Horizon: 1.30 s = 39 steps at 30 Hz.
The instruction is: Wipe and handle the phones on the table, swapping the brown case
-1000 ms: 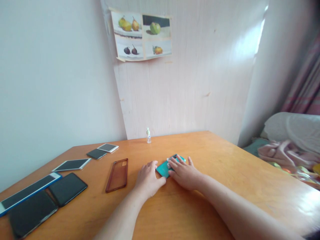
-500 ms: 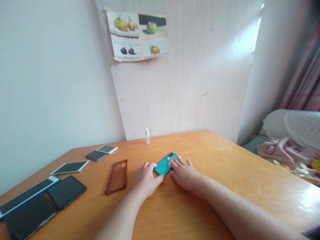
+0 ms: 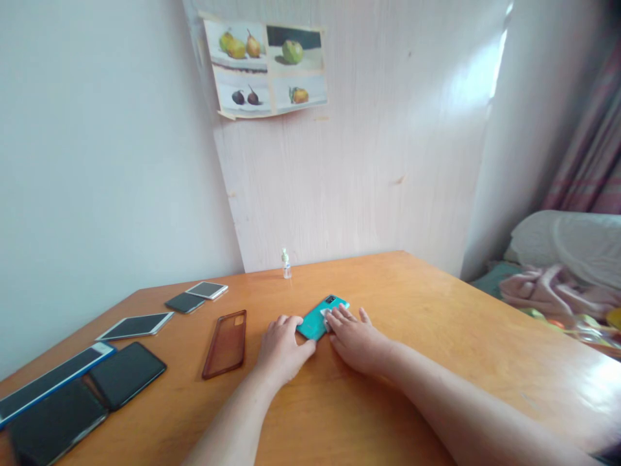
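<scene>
A teal phone [image 3: 313, 322] lies back up on the wooden table, its dark camera block at the far end. My left hand [image 3: 285, 346] grips its near end, thumb on the near corner and fingers along the left edge. Under the fingertips of my right hand [image 3: 356, 336], a crumpled white wipe [image 3: 326, 317] is pressed on the phone's back. The right fingers lie nearly flat over the wipe and hide part of it. To the left of my left hand is a brown translucent phone case [image 3: 226, 346].
Several phones and tablets lie along the table's left side, among them a black phone [image 3: 129, 374] and a white-framed device [image 3: 136, 325]. A small clear spray bottle [image 3: 286, 264] stands near the wall. Bedding [image 3: 557, 291] is beyond the table's right edge.
My right hand has slid the wipe slightly left and nearer along the phone's back, uncovering more of the far right corner. The left hand keeps its grip.
</scene>
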Tool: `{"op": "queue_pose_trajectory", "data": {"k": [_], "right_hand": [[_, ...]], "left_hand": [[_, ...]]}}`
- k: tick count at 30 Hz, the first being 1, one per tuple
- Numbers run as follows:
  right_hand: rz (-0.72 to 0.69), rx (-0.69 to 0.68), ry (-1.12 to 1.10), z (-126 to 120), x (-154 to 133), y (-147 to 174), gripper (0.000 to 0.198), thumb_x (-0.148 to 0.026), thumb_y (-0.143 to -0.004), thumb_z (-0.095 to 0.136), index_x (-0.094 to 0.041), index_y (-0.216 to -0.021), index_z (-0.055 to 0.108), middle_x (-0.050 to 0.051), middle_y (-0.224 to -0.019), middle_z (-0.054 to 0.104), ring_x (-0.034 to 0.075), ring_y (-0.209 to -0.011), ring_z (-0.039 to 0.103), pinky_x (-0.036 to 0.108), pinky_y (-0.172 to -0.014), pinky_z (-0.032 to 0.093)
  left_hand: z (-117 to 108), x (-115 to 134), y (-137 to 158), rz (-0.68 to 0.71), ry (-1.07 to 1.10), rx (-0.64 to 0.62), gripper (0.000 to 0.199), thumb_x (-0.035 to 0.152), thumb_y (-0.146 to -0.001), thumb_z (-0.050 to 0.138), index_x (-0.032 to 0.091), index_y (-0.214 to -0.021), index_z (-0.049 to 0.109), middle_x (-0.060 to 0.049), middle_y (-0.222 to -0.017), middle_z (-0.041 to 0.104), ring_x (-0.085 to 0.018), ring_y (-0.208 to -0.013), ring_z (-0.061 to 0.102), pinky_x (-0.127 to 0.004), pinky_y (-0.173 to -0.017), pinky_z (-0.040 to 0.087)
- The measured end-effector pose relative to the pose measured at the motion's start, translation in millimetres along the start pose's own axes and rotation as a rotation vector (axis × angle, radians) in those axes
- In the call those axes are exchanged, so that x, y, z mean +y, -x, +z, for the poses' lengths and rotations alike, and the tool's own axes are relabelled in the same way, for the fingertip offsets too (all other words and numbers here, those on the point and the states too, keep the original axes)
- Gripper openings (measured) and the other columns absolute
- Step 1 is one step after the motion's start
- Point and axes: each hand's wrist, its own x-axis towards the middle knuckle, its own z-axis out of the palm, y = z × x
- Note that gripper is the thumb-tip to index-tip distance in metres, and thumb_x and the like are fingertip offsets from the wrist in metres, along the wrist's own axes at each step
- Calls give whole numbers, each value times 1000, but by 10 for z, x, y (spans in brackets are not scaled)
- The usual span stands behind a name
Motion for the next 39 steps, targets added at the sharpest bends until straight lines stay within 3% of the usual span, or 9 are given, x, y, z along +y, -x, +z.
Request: {"op": "queue_pose_trajectory", "data": {"k": [4, 11, 17, 19, 23, 26, 30, 33, 39], "right_hand": [[-239, -29, -49, 32, -157, 64, 60, -33, -94, 31, -21, -152, 24, 10, -157, 27, 29, -146, 17, 63, -113, 10], [168, 53, 28, -84, 200, -113, 57, -31, -95, 26, -16, -149, 31, 12, -156, 29, 36, -146, 10, 75, -106, 8], [-227, 16, -54, -1, -117, 25, 56, -37, -96, 28, -22, -150, 31, 11, -155, 32, 29, -144, 23, 62, -113, 12], [-254, 21, -60, 8, -141, 30, 55, -38, -97, 28, -23, -149, 32, 10, -154, 34, 28, -143, 25, 60, -114, 12], [46, 74, -19, -43, 106, -81, 51, -36, -96, 33, -24, -145, 39, 9, -153, 35, 29, -142, 29, 66, -110, 11], [237, 133, 1, -105, 309, -161, 44, -34, -96, 33, -23, -134, 52, 13, -141, 52, 30, -131, 45, 61, -107, 24], [265, 150, 2, -177, 348, -169, 44, -42, -97, 29, -22, -103, 68, 12, -109, 70, 26, -103, 63, 40, -88, 43], [317, 162, 18, -213, 323, -136, 48, -49, -95, 30, -22, -88, 69, 12, -94, 72, 25, -88, 66, 32, -71, 43], [373, 200, 50, -208, 499, -138, 32, -37, -89, 41, -22, -99, 68, 11, -98, 69, 24, -89, 63, 30, -68, 39]], "left_hand": [[10, -13, -11, -11, 5, -1, 36, 37, -77, 61, 24, -110, 62, -7, -109, 63, -24, -104, 57, -31, -87, 41], [-29, 1, -14, 2, 17, -12, 37, 37, -75, 64, 24, -109, 63, -6, -109, 63, -24, -103, 58, -30, -85, 42], [1, -10, -23, -15, 2, -12, 37, 35, -76, 61, 23, -111, 63, -7, -109, 63, -24, -104, 58, -31, -87, 42], [-2, -6, -21, -18, -3, -7, 37, 35, -76, 61, 23, -111, 62, -7, -109, 63, -24, -104, 58, -31, -87, 42], [-19, 11, 1, -8, -7, -9, 40, 40, -75, 64, 25, -112, 62, -6, -109, 62, -25, -104, 57, -31, -87, 42], [-8, 7, 12, -1, 8, 2, 48, 53, -74, 64, 25, -113, 61, -6, -111, 61, -26, -106, 56, -32, -88, 41], [22, -9, 8, 32, -2, 33, 50, 56, -74, 65, 25, -114, 60, -6, -112, 62, -25, -105, 56, -32, -87, 41], [7, 21, 12, 59, -46, 36, 42, 53, -77, 64, 25, -109, 62, -5, -105, 65, -25, -100, 57, -33, -83, 41], [-66, 159, 41, 66, -165, 28, 38, 56, -76, 64, 25, -96, 65, -6, -96, 68, -27, -97, 57, -37, -83, 40]]}}
